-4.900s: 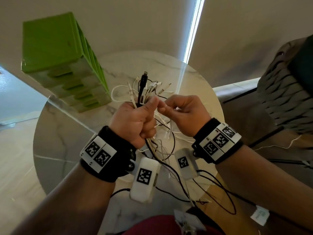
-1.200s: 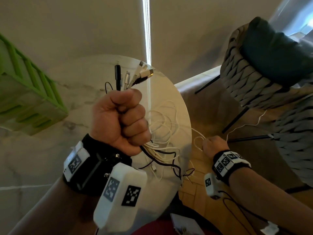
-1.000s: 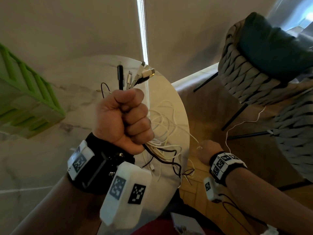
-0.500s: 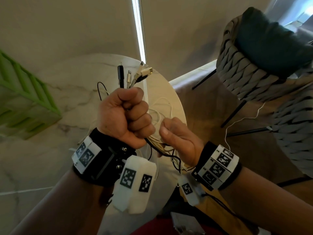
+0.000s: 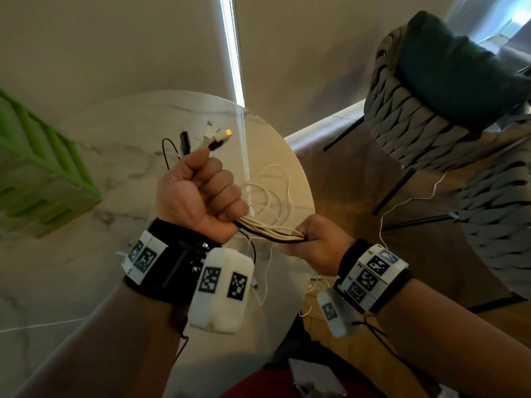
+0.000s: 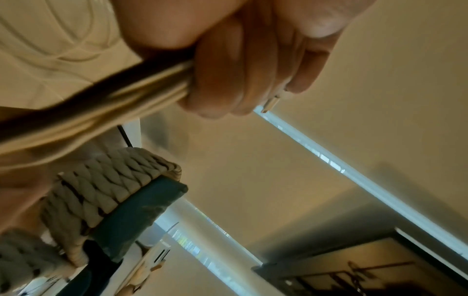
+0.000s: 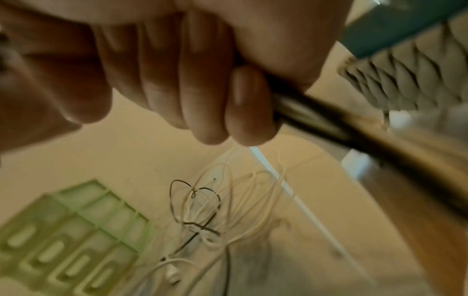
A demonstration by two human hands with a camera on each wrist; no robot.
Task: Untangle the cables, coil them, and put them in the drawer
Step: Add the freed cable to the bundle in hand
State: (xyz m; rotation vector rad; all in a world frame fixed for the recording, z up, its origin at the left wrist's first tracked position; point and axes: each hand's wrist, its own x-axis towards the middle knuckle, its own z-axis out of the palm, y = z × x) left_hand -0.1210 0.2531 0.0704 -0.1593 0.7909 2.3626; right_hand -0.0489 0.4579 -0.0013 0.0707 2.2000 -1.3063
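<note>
A bundle of white and black cables (image 5: 268, 232) runs taut between my two fists above the round marble table (image 5: 115, 173). My left hand (image 5: 198, 196) grips the bundle near its plug ends (image 5: 214, 137), which stick up out of the fist. My right hand (image 5: 314, 244) grips the same bundle a little lower and to the right. In the left wrist view the cables (image 6: 106, 100) leave my curled fingers (image 6: 228, 76) as a thick strand. In the right wrist view loose loops of cable (image 7: 210, 210) lie on the table below my fingers (image 7: 202, 84).
A green drawer unit (image 5: 37, 179) stands at the table's left. A woven rope chair (image 5: 448, 119) with a dark cushion stands to the right, and a thin white wire (image 5: 402, 202) trails across the floor there. The table edge (image 5: 309, 196) passes close to my right hand.
My right hand came up from beside the table edge and closed round the cable bundle just below my left fist, and the strands between the hands are now pulled straight.
</note>
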